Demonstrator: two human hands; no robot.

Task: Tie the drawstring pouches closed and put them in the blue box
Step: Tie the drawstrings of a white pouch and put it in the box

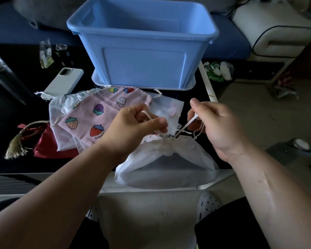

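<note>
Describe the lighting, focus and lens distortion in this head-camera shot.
Head view: dim overall, with the black table at left almost lost in shadow; brighter light, seemingly from the right, puts a sheen on the right forearm; the wide-angle lens bows the blue box; the left hand and right hand pinching the drawstring above the white pouch look sharp, with no motion blur.

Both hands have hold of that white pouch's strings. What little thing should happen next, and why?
Probably draw the two cords apart to snug a knot. The left hand and right hand each pinch one, the cords seem to cross at the gathered neck of the white pouch, which is not yet in the blue box.
</note>
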